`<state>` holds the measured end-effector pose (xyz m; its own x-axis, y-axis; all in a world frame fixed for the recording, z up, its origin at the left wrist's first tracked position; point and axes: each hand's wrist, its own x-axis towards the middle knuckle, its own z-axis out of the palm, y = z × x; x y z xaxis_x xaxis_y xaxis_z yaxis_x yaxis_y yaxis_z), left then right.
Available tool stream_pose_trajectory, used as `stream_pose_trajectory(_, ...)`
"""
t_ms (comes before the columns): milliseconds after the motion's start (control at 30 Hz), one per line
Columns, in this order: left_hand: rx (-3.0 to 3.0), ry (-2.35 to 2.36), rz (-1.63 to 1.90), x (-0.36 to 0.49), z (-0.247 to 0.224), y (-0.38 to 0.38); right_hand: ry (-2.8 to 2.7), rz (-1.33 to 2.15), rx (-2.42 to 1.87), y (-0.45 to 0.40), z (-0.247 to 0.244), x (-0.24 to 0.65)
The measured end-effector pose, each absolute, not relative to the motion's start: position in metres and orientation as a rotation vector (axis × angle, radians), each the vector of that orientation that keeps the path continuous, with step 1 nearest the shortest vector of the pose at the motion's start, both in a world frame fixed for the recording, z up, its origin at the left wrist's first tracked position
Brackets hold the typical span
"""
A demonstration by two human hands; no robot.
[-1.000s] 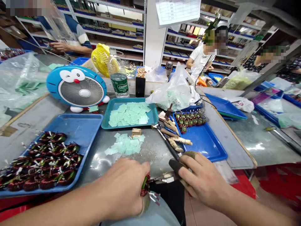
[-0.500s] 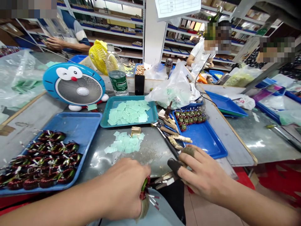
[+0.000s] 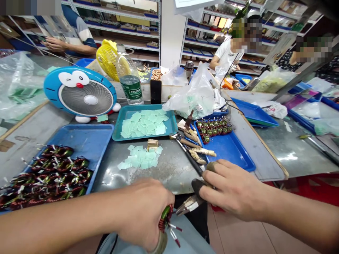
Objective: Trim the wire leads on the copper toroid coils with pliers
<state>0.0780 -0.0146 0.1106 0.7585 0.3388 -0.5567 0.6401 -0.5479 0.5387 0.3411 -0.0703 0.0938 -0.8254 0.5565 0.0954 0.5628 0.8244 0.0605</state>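
Above the lap (image 3: 193, 243), left hand (image 3: 145, 211) clenches a wire-wound coil (image 3: 165, 216), leads (image 3: 175, 233) poking out, while right hand (image 3: 230, 188) grasps pliers (image 3: 188, 205), tips just beside it; best, I judge, to brace firmly and avoid nicking the coil.

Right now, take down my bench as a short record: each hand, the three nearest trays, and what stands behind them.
Left hand: gripping a wire-wound coil, its white and dark red leads sticking out
Right hand: holding pliers, tips close to that coil, contact unclear
Left tray: blue, rows of wound coils
Middle tray: teal, heap of pale green squares
Right tray: blue, green-and-red coils toward its far end
Behind: blue fan, water bottle, dark phone-like slab
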Motion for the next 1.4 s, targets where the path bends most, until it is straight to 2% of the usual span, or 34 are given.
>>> stream_pose_trajectory(300,2.215,0.847,-0.373,0.067,0.104,-0.007,-2.598,-0.044,-1.190,-0.079,0.066,0.334)
stream_pose_trajectory(633,1.819,0.811,-0.052,0.048,0.072,-0.020,-2.341,0.076,-1.350,-0.117,0.035,0.315)
stream_pose_trajectory(1033,1.807,0.678,0.249,0.040,0.065,-0.031,-2.153,0.209,-1.324,-0.142,-0.001,0.295)
stream_pose_trajectory(1200,1.700,0.567,0.289,0.038,0.068,-0.036,-2.077,0.395,-1.235,-0.136,-0.003,0.294)
stream_pose_trajectory(1400,1.668,0.484,0.549,0.037,0.049,-0.046,-1.959,0.603,-1.171,-0.141,-0.016,0.275)
